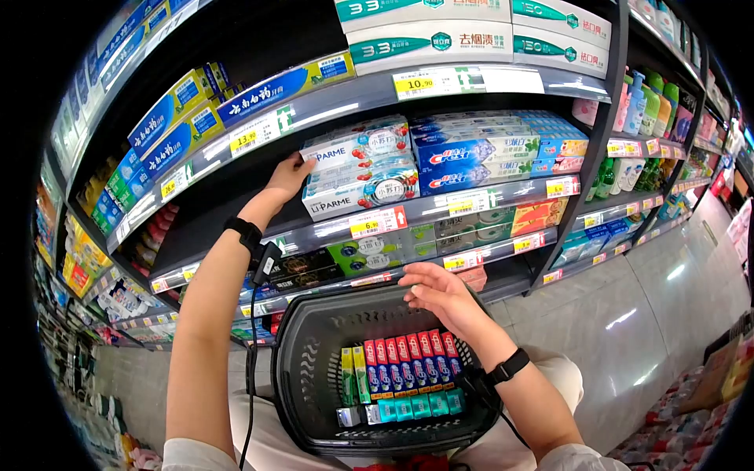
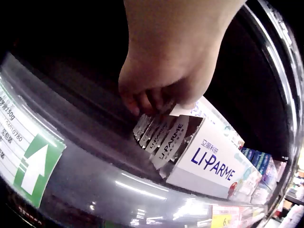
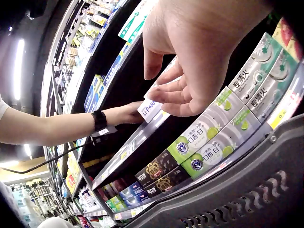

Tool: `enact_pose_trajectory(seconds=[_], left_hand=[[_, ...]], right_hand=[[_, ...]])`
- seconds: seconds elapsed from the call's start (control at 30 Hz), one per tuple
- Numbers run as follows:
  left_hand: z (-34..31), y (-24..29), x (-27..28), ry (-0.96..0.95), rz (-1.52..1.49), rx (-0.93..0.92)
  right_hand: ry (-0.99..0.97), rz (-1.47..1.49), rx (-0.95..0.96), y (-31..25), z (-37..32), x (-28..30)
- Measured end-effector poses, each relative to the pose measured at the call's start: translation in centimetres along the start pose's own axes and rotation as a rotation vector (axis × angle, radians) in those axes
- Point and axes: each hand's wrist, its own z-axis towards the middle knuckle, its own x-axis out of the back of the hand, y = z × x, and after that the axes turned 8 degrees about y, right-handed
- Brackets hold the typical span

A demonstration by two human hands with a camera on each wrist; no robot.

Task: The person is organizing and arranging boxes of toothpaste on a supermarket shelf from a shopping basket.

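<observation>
Two stacked white LI-PARME toothpaste cartons [image 1: 342,199] sit on the middle shelf. At the left end of the upper carton [image 2: 195,110], my left hand [image 1: 289,179] pinches with curled fingers; its fingertips are partly hidden. Below it, the lower carton's end is torn away, showing several toothpaste boxes [image 2: 172,142] inside. My right hand [image 1: 444,297] hovers over the far rim of a black shopping basket [image 1: 302,392], its fingers loosely bent with nothing in them. Inside the basket stand rows of red-and-blue toothpaste boxes [image 1: 408,365], teal boxes [image 1: 420,406] and yellow-green boxes [image 1: 353,375].
Blue Crest cartons [image 1: 479,161] adjoin the LI-PARME stack on its right. A shelf edge with price tags [image 1: 377,223] runs in front below. Yunnan Baiyao boxes [image 1: 177,118] stand on the shelf above left. Cables hang from both wrist cameras. Tiled floor [image 1: 628,306] lies right.
</observation>
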Motion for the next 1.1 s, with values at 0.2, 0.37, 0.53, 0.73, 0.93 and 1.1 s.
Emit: enact_pose_trajectory(seconds=[0.2,0.37,0.53,0.73,0.93,1.1], left_hand=[[-8.1,2.9,2.4,0.351,-0.031,-0.517],[-19.9,1.6,0.3,-0.337,0.209,-1.131],[-29.0,-2.8,-7.1,-1.158,0.338,-0.418],[-35.3,-7.8,-11.9,-1.778,0.757,-0.084],[-38.2,-9.3,-13.0,-1.968,0.958,0.033],[-40.7,-16.3,-12.7,-1.789,0.727,0.478]], right_hand=[[0.013,-0.013,0.032,-0.6,-0.3,0.0],[-0.034,0.009,0.068,-0.2,0.3,-0.2],[-0.05,-0.076,0.05,1.0,0.6,-0.7],[-0.066,-0.101,0.048,1.5,0.8,-1.1],[-0.107,-0.091,0.11,0.1,0.6,-1.4],[-0.084,-0.063,0.094,-0.6,0.2,-0.6]])
